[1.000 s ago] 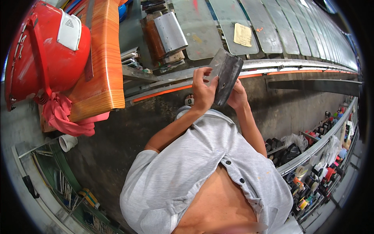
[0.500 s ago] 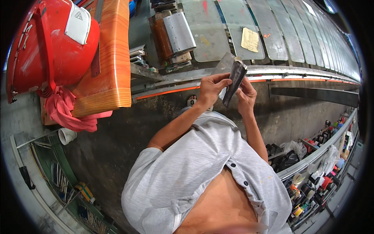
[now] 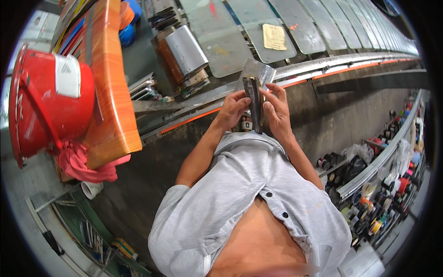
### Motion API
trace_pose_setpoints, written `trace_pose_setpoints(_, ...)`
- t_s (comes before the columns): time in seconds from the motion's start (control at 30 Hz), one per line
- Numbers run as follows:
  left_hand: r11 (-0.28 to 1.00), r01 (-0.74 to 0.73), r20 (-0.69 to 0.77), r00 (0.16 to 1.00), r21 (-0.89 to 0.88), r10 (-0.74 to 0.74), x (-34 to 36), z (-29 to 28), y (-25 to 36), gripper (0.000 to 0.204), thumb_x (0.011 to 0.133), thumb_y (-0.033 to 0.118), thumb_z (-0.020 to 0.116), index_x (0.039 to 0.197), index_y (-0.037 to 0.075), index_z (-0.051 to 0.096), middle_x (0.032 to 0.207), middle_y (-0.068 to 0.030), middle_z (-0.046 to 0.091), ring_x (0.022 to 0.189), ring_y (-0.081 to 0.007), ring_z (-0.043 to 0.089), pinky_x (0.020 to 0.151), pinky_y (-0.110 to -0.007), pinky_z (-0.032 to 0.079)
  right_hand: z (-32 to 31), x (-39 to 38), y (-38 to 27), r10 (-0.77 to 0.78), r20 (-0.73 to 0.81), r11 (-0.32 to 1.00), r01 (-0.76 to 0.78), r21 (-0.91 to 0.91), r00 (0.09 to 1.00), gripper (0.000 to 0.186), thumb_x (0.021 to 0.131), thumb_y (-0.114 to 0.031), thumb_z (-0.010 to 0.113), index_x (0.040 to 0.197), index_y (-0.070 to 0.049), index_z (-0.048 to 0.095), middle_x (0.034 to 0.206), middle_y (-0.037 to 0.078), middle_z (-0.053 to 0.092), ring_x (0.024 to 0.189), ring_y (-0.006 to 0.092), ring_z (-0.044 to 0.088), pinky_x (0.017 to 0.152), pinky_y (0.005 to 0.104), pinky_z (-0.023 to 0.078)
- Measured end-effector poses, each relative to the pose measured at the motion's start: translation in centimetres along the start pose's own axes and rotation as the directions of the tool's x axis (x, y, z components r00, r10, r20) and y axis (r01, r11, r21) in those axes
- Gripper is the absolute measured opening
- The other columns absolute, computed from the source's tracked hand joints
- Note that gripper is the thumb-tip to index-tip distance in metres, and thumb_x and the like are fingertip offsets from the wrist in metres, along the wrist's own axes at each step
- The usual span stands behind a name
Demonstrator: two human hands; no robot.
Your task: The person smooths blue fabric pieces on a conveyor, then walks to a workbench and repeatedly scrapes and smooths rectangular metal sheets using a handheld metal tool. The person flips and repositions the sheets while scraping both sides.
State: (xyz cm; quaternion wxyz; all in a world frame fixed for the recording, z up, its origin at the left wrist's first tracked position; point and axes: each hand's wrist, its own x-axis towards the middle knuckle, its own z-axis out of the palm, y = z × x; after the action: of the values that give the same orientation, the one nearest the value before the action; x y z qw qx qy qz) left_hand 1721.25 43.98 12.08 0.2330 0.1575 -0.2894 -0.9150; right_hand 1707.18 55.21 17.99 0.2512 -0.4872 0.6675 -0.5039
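My left hand (image 3: 234,110) is closed on a dark, stained bar (image 3: 252,99), gripping it from the left with the thumb across its face. The bar stands nearly upright in front of my waist, and its exact kind is not clear. Behind its upper end shows a thin greyish, shiny sheet (image 3: 263,70); whether the two are joined I cannot tell. On the other side, my right hand (image 3: 278,111) is open, fingers apart, with fingertips close to the bar's right edge and the sheet.
Glass-like panels (image 3: 226,51) line a long table beyond a metal rail. A yellowish paper (image 3: 274,37) lies there, near a silver metal block (image 3: 187,48). At left, a red bucket (image 3: 50,97) and pink cloth (image 3: 83,161) rest by an orange wood-grain board (image 3: 113,92). Crowded shelving (image 3: 383,194) stands right.
My view has turned, and the bar has swung more upright. My right hand has loosened from it and spread its fingers, while the left keeps its grip.
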Motion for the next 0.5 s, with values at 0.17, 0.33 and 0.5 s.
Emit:
trace_pose_setpoints(0.17, 0.963, 0.264, -0.187, 0.950, 0.054, -0.250, -0.1, -1.1, -5.0, 0.024, 0.095, 0.011, 0.065, 0.117, 0.001, 0.067, 0.101, -0.0039, 0.070, 0.084, -0.0087, 0.064, 0.072, -0.026, 0.054, 0.2, -1.6, -0.1, 0.113, 0.082, 0.985, -0.100, -0.142, 0.990, 0.077, 0.086, -0.011, 0.074, 0.153, -0.009, 0.036, 0.142, 0.022, 0.048, 0.128, 0.0402, 0.051, 0.104, 0.0431, 0.046)
trace_pose_setpoints(0.33, 0.958, 0.270, -0.226, 0.943, 0.097, -0.243, 0.0, 0.2, -5.3, 0.019, 0.093, 0.008, 0.063, 0.110, 0.000, 0.068, 0.097, -0.0019, 0.069, 0.078, -0.0073, 0.062, 0.074, -0.026, 0.052, -0.5, -3.3, 2.1, 0.223, 0.076, 0.958, -0.205, -0.199, 0.972, 0.070, 0.089, -0.013, 0.071, 0.152, -0.015, 0.041, 0.121, 0.019, 0.058, 0.109, 0.0364, 0.061, 0.092, 0.0420, 0.051)
trace_pose_setpoints(0.5, 0.909, 0.322, -0.176, 0.943, 0.263, -0.283, 1.3, 0.3, -5.7, 0.020, 0.093, 0.006, 0.061, 0.110, -0.001, 0.069, 0.096, -0.0017, 0.069, 0.083, -0.0091, 0.062, 0.079, -0.028, 0.051, -2.0, -3.8, 2.6, 0.323, 0.058, 0.920, -0.300, -0.251, 0.944, 0.066, 0.089, -0.017, 0.071, 0.150, -0.024, 0.047, 0.095, 0.014, 0.055, 0.085, 0.0311, 0.061, 0.078, 0.0426, 0.051)
